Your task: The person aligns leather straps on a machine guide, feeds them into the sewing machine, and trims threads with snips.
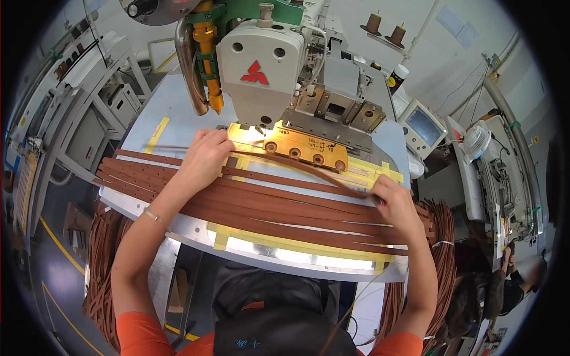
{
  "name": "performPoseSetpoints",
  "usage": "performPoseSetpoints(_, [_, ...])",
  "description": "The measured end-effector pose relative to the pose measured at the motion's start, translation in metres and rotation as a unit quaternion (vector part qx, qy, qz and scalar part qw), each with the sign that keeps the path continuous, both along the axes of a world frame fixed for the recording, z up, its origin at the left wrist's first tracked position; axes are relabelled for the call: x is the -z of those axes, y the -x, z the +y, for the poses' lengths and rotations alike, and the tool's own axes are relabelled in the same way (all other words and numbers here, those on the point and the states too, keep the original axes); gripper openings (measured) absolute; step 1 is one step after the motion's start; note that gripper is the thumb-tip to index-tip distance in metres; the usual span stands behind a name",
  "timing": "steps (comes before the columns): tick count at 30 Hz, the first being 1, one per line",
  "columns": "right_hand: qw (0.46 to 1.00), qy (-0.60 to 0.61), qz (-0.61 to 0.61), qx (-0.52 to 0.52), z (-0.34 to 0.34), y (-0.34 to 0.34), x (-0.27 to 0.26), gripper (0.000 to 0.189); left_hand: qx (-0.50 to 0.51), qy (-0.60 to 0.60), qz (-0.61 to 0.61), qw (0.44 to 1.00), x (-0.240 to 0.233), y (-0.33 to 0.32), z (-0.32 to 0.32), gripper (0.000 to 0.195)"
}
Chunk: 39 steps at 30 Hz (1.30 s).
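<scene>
A long brown strap (pixel 307 165), leather by its look, is stretched between my two hands in front of the sewing machine head (pixel 260 58). My left hand (pixel 207 155) pinches it near the lit needle area, and a blurred end trails out to the left. My right hand (pixel 394 198) grips the other end, lower on the right; a small red and dark spot shows at its fingers, too hidden to name. Just beyond the strap sits a gold-coloured clamp plate (pixel 307 149) with handwriting. Several more brown straps (pixel 267 213), punched with holes at their left ends, lie side by side under my forearms.
Bundles of brown straps hang at the table's left (pixel 104 267) and right (pixel 441 249) sides. Yellow tape (pixel 240 231) marks the metal front edge (pixel 311 258). A control screen (pixel 423 127) and a white fan (pixel 476 140) stand to the right. Another person (pixel 519 285) is at far right.
</scene>
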State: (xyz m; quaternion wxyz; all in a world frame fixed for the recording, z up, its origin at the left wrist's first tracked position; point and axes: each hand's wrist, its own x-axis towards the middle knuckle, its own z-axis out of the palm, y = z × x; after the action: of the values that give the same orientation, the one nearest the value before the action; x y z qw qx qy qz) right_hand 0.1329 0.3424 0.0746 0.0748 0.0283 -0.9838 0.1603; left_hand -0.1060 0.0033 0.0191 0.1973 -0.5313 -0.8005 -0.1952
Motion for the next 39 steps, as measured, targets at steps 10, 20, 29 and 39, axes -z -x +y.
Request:
performPoseSetpoints(10, [0.978,0.123,-0.102,-0.131,-0.072,-0.007,-0.024,0.041,0.114,-0.047,0.136,0.983,0.003,-0.067,-0.096,0.021])
performPoseSetpoints(20, [0.971,-0.036,0.132,-0.196,-0.120,0.072,0.040,0.023,0.155,-0.041,0.166,0.973,0.008,-0.072,-0.106,0.021])
performPoseSetpoints(29, [0.960,0.233,-0.054,-0.146,-0.113,0.054,0.012,0.022,0.157,-0.053,0.173,0.971,0.011,-0.072,-0.118,0.018])
performPoseSetpoints(39, [0.994,-0.083,0.070,0.019,-0.073,-0.040,0.018,0.034,0.165,-0.102,0.125,0.973,0.006,-0.068,-0.112,0.020])
